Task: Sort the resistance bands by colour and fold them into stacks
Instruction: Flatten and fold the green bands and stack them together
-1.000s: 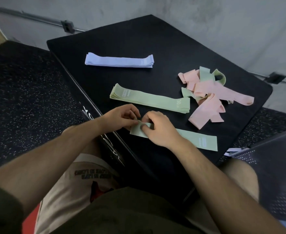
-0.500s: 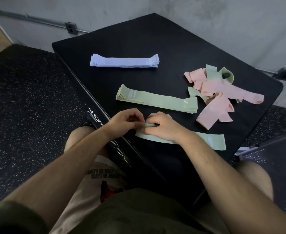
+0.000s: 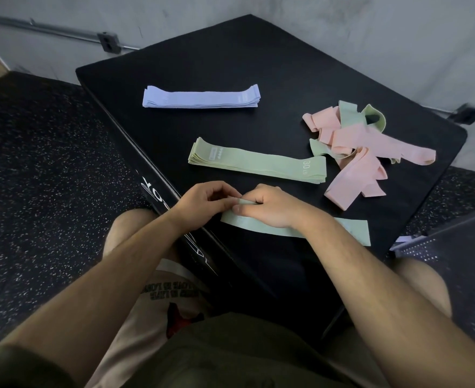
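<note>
A single green band (image 3: 353,232) lies flat near the front edge of the black box (image 3: 286,65). My left hand (image 3: 206,201) and my right hand (image 3: 269,207) meet at its left end, and both pinch a fold of it between thumb and fingers. Behind them lies a neat stack of green bands (image 3: 258,161). Farther back is a stack of lilac bands (image 3: 202,97). At the right sits a loose heap of pink bands (image 3: 365,152) with a few green ones tangled in it.
The box's left edge drops to speckled black flooring (image 3: 40,169). A grey wall with a conduit and outlet (image 3: 108,42) runs behind. A dark perforated surface (image 3: 454,261) stands at the right, beside my knees.
The band's left end, lifted a second ago, is now folded down under my fingers. Both hands stayed at that end; the view shifted slightly.
</note>
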